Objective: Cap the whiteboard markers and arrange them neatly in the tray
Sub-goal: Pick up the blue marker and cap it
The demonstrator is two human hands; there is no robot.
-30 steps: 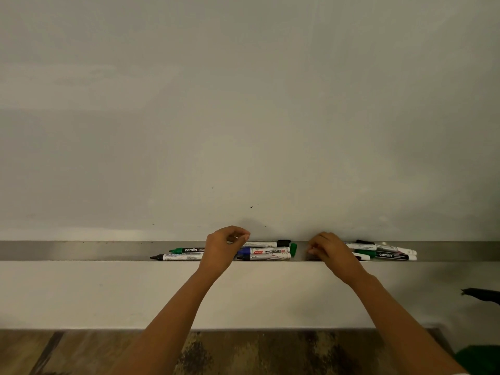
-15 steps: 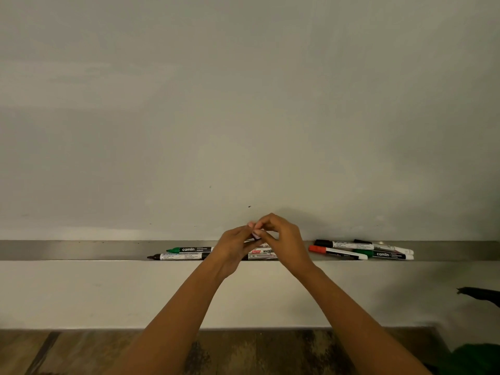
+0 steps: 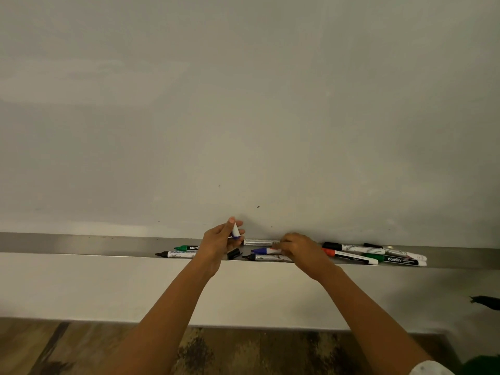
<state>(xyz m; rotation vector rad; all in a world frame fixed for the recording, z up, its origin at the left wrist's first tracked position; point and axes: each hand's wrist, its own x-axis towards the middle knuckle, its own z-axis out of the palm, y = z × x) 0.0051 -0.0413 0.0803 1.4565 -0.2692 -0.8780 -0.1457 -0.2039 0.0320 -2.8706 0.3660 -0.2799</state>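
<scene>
My left hand (image 3: 220, 240) is raised just above the metal tray (image 3: 81, 243) and pinches a small blue marker cap (image 3: 235, 231). My right hand (image 3: 300, 247) is down in the tray, fingers closed on an uncapped blue marker (image 3: 262, 250). An uncapped black marker (image 3: 259, 257) lies in front of it and a loose black cap (image 3: 234, 253) lies beside my left hand. To the left lie a green marker (image 3: 187, 247) and an uncapped black marker (image 3: 173, 254). To the right lie a red-capped marker (image 3: 349, 256), a black-capped marker (image 3: 354, 249) and a green-capped marker (image 3: 395, 259).
The whiteboard (image 3: 243, 104) fills the view above the tray. Below the tray runs a white wall band, then wooden floor (image 3: 81, 347). A dark object (image 3: 487, 301) pokes in at the right edge.
My hands, joined at the centre half a second ago, have parted: the left lifted away with the blue cap, the right dropped into the tray onto the blue marker.
</scene>
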